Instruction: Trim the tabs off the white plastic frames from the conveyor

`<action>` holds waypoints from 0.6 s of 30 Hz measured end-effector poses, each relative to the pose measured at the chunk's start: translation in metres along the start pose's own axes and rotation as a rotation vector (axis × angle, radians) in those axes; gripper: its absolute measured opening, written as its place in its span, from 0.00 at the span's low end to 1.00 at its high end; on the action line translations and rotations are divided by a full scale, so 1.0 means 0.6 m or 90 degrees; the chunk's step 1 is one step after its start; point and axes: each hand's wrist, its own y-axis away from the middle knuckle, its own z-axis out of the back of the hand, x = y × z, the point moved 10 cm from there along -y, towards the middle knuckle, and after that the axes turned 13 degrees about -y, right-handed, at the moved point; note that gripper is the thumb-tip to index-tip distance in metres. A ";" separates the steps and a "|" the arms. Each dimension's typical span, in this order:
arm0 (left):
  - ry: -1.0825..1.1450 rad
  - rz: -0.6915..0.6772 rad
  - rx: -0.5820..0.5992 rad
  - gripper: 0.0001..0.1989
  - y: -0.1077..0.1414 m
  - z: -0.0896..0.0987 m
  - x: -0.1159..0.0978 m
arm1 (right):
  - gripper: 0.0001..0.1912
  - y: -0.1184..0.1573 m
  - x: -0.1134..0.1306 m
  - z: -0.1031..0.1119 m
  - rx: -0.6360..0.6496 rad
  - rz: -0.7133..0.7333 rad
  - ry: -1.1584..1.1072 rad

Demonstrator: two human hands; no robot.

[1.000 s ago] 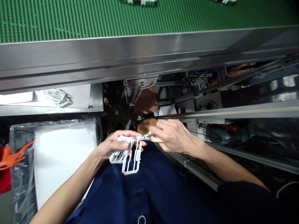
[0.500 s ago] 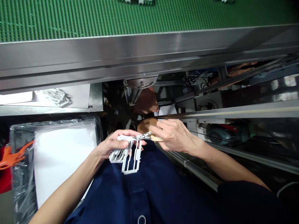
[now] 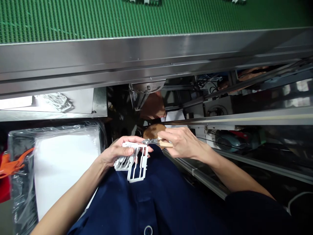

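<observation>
My left hand (image 3: 122,150) is closed on several white plastic frames (image 3: 137,180), thin open lattices that fan out below the fingers. My right hand (image 3: 182,142) grips a pair of nippers (image 3: 164,143) by pale yellow handles. The metal jaws of the nippers point left and lie at the top edge of the outermost frame, close to my left fingertips. Whether the jaws touch the plastic I cannot tell. Part of the frames is hidden behind my left fingers and thumb.
A green ribbed conveyor belt (image 3: 97,21) with white parts runs behind a metal rail (image 3: 151,49). More white frames (image 3: 57,101) lie on a side table at left. Below it stands a plastic-lined box (image 3: 66,169) beside an orange tool (image 3: 16,164). Metal bars (image 3: 244,120) cross at right.
The nippers' handles have come together and the tool has tilted flatter. My right hand has shifted slightly downward and right. My left hand keeps its hold on the frames.
</observation>
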 end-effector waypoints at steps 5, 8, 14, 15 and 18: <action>0.018 -0.009 0.017 0.22 -0.002 -0.003 -0.002 | 0.03 0.003 -0.002 0.000 -0.012 0.001 0.006; 0.021 -0.005 0.019 0.22 -0.003 -0.002 0.000 | 0.03 0.002 0.004 0.003 -0.017 0.011 0.040; 0.021 0.002 0.021 0.23 -0.002 -0.001 0.003 | 0.05 0.000 0.013 0.001 0.008 0.016 0.085; 0.021 0.003 0.020 0.23 -0.001 -0.001 0.004 | 0.05 0.000 0.015 0.000 0.014 0.018 0.090; 0.022 0.002 0.019 0.24 -0.001 0.000 0.005 | 0.06 -0.001 0.020 0.000 0.025 0.021 0.103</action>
